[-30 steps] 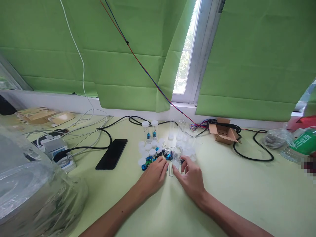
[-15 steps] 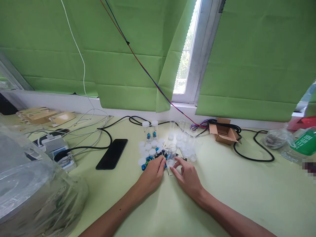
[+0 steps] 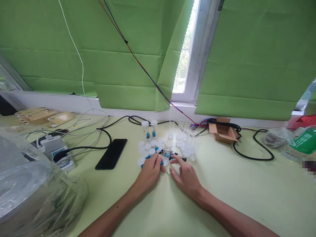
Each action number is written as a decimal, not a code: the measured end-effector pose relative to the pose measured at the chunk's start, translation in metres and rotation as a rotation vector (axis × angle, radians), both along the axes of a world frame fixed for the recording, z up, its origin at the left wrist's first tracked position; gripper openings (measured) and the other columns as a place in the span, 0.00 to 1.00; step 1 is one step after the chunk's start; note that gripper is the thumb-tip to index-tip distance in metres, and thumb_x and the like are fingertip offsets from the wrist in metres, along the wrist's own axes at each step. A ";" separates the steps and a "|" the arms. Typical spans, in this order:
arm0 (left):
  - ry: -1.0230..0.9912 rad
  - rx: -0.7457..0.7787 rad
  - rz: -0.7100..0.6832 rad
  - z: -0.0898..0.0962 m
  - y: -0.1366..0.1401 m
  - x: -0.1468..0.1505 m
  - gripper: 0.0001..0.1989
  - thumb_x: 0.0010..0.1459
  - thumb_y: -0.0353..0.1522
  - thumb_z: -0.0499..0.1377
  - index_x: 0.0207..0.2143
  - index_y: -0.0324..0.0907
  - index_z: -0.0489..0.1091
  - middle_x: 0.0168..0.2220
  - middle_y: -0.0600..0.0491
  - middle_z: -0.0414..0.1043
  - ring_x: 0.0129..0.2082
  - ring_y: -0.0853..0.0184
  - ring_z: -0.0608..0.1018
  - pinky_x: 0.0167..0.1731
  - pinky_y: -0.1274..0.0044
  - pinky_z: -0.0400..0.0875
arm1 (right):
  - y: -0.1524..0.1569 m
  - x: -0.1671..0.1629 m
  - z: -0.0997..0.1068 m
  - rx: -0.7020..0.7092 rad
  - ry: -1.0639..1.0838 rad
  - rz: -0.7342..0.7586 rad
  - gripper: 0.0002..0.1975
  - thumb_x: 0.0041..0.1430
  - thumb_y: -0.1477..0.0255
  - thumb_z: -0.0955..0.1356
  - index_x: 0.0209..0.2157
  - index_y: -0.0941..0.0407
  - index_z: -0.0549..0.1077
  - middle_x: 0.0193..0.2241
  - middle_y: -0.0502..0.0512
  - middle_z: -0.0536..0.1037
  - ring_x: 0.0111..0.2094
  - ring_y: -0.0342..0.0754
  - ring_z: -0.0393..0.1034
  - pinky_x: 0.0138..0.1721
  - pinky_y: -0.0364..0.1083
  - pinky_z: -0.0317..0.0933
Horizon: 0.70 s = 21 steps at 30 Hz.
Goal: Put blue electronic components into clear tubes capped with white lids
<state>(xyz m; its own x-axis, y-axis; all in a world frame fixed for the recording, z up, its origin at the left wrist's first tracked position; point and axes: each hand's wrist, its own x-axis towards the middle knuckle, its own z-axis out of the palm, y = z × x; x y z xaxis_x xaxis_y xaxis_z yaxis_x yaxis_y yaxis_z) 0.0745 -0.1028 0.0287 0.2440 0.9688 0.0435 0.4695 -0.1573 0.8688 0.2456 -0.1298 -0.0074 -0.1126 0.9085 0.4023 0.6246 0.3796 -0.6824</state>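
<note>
My left hand (image 3: 150, 170) is closed, its fingertips and thumb at the lower side of a clear plastic tube (image 3: 168, 148) that stands nearly upright. To the right of the tube, my right hand (image 3: 186, 173) is open, thumb and forefinger apart, close to a pile of small dark and metal parts (image 3: 175, 156). A thin metal piece (image 3: 168, 171) lies between the hands. White round caps (image 3: 145, 154) and small blue parts (image 3: 148, 157) lie beyond my left hand, which partly hides them. Two capped tubes (image 3: 154, 130) with blue parts inside stand behind.
Several clear tubes (image 3: 181, 129) stand behind the pile. On the left are a black phone (image 3: 111, 154), a power strip (image 3: 58, 151) with cables, and a large clear plastic bag (image 3: 44, 197). An open cardboard box (image 3: 224, 133) and black cable (image 3: 265, 160) lie to the right.
The clear tube has shifted slightly left with my left hand. My right fingers have come off the tube and spread apart.
</note>
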 end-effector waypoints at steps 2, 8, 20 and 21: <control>-0.007 -0.010 0.010 -0.001 0.000 0.000 0.18 0.65 0.44 0.43 0.28 0.45 0.59 0.23 0.56 0.74 0.11 0.70 0.66 0.19 0.75 0.60 | -0.001 0.000 0.000 0.010 -0.010 -0.003 0.18 0.59 0.73 0.64 0.52 0.55 0.67 0.42 0.54 0.80 0.20 0.42 0.67 0.25 0.42 0.62; -0.033 -0.024 0.006 -0.003 0.000 -0.001 0.18 0.65 0.45 0.43 0.29 0.45 0.60 0.24 0.57 0.74 0.11 0.70 0.66 0.17 0.76 0.60 | -0.001 0.001 0.000 0.030 -0.055 0.000 0.18 0.59 0.73 0.65 0.52 0.54 0.67 0.42 0.54 0.79 0.23 0.43 0.69 0.27 0.43 0.64; -0.048 0.001 0.006 -0.006 0.003 0.000 0.17 0.65 0.43 0.43 0.29 0.45 0.60 0.24 0.58 0.71 0.11 0.72 0.65 0.16 0.76 0.60 | -0.002 -0.001 0.005 0.039 -0.225 0.076 0.24 0.65 0.69 0.62 0.61 0.55 0.58 0.48 0.60 0.75 0.43 0.53 0.74 0.42 0.50 0.68; -0.040 0.007 0.007 -0.005 0.003 0.000 0.18 0.66 0.43 0.42 0.28 0.45 0.60 0.24 0.58 0.71 0.11 0.71 0.65 0.17 0.76 0.59 | -0.003 -0.001 0.005 0.036 -0.245 0.078 0.24 0.66 0.69 0.62 0.62 0.56 0.57 0.48 0.61 0.74 0.43 0.53 0.74 0.41 0.49 0.68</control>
